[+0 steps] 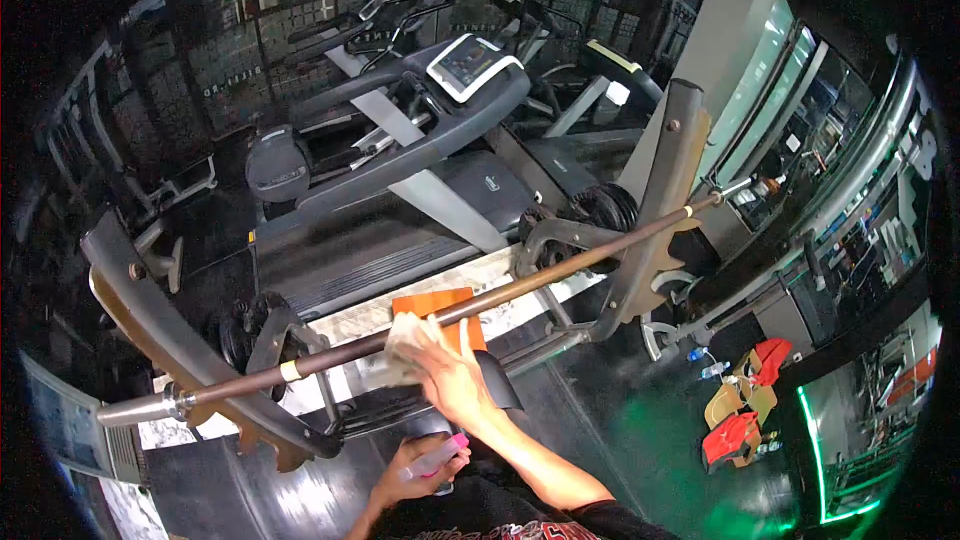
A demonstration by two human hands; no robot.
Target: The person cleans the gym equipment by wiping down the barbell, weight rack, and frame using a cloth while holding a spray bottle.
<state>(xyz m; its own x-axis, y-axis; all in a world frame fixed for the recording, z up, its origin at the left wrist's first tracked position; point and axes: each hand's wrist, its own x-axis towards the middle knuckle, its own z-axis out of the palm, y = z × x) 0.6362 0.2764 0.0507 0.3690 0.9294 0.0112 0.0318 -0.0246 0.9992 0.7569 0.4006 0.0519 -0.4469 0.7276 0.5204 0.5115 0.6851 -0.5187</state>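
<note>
A long barbell [560,270] lies across the notched uprights of a bench rack, slanting up to the right. My right hand [455,380] is on the bar near its middle, its fingers pressing a pale cloth [405,345] against the metal. Lower down, close to my body, my left hand [420,465] is wrapped round a small translucent bottle [432,458] with a pink top. An orange panel [435,305] shows just behind the bar. Part of the black bench pad [498,380] appears beside my right wrist.
Left and right rack uprights [650,210] flank the bar, with weight plates [605,208] beside them. Treadmills [470,175] stand beyond. On the floor at right lie red and tan bags [735,425] and water bottles [715,370]. Mirrors line the right side.
</note>
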